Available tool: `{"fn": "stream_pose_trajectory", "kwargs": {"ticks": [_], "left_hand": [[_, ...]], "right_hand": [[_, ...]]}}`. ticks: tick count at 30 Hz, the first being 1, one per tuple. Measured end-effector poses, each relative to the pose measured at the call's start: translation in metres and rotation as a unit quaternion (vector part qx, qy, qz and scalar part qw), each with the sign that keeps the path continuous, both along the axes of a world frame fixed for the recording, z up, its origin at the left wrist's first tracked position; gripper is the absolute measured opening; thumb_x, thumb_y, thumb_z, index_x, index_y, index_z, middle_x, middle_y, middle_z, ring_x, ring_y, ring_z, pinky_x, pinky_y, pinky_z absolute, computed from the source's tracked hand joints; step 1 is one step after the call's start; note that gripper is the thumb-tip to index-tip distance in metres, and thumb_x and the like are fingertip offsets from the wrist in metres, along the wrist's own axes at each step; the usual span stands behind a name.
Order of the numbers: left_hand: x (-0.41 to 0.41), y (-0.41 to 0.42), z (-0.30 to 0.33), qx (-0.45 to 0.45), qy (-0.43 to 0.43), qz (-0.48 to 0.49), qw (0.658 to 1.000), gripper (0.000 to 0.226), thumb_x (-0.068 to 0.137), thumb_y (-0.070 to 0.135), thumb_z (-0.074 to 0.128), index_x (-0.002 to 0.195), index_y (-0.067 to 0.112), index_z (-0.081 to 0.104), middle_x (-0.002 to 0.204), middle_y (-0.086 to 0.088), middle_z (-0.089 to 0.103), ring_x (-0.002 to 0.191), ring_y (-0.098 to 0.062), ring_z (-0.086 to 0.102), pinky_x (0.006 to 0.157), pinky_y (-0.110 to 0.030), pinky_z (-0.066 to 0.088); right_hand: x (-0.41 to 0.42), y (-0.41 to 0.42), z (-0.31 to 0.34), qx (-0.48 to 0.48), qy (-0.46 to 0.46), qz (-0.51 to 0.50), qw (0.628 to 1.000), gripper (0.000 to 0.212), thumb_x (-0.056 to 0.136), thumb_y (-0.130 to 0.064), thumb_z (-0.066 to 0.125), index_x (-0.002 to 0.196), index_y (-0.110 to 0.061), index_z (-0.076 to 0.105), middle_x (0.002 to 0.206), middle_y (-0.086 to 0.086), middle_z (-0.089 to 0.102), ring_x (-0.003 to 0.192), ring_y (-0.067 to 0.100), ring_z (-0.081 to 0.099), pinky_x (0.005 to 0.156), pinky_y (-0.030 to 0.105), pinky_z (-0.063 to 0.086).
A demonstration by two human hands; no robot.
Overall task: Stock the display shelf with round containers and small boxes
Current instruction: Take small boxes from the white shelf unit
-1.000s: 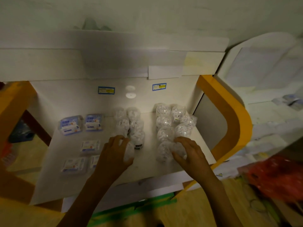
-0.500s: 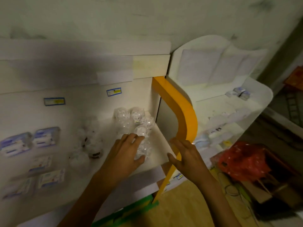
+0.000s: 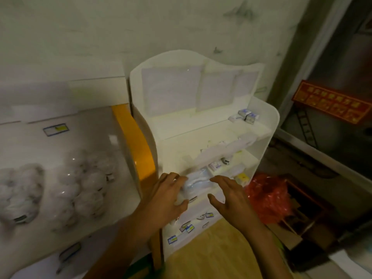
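1. Change from 0.5 s ago: the view has swung right. The shelf [image 3: 60, 224] with the round containers [image 3: 88, 190] now sits at the left edge, and the white rack [image 3: 267, 125] stands in the middle. Both hands have left the containers and the orange side panel [image 3: 138, 150] and have come in front of the rack.
2. Round containers: clear and ball-shaped, bunched in 2 groups on the shelf, blurred, well apart from both hands and to the left of them.
3. Left hand [image 3: 163, 196]: fingers spread and lightly curled, held up to the left end of a pale blue packet [image 3: 198, 181] on a lower level of the rack. Cannot tell whether the fingers grip the packet or only touch it.
4. Right hand [image 3: 231, 196]: fingers apart and relaxed, holding nothing, just right of the packet, thumb pointing toward the left hand.
5. Small boxes [image 3: 246, 114]: a few at the right end of the rack's top level; more, white and yellow, on the middle levels above the hands.
6. Writing: a blue-edged tag [image 3: 57, 128] on the back wall of the shelf and small tags on the rack's lower front, all too blurred to read. A red sign [image 3: 332, 101] with gold characters at far right, unreadable.
7. A red bag [image 3: 267, 198] lies beside the rack, right of the right hand.
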State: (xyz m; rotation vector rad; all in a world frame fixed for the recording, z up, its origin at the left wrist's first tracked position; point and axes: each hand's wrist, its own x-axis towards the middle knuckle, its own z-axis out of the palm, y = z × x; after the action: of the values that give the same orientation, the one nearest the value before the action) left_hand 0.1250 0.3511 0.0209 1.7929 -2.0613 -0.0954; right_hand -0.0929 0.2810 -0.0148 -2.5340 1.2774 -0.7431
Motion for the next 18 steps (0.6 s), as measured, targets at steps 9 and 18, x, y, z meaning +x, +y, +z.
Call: {"fn": "stream_pose_trajectory", "kwargs": {"ticks": [9, 18], "left_hand": [[-0.069, -0.093, -0.014, 0.028, 0.011, -0.040, 0.999, 0.050, 0.079, 0.048, 0.050, 0.125, 0.026, 0.051, 0.113, 0.005, 0.055, 0.102, -0.019, 0.053, 0.081, -0.037, 0.049], [-0.108, -0.228, -0.032, 0.035, 0.012, -0.042, 0.998, 0.054, 0.077, 0.047, 0.049, 0.127, 0.027, 0.049, 0.122, 0.005, 0.053, 0.110, -0.020, 0.050, 0.086, -0.033, 0.043]], "right_hand": [[-0.080, -0.068, -0.008, 0.046, -0.013, -0.058, 0.997, 0.040, 0.088, -0.037, 0.061, 0.125, -0.024, 0.053, 0.130, -0.004, 0.054, 0.114, 0.016, 0.051, 0.096, 0.033, 0.042], [-0.115, -0.191, -0.015, 0.055, -0.008, -0.077, 0.995, 0.040, 0.088, -0.040, 0.059, 0.125, -0.026, 0.053, 0.128, -0.006, 0.055, 0.115, 0.014, 0.050, 0.095, 0.029, 0.041]]}}
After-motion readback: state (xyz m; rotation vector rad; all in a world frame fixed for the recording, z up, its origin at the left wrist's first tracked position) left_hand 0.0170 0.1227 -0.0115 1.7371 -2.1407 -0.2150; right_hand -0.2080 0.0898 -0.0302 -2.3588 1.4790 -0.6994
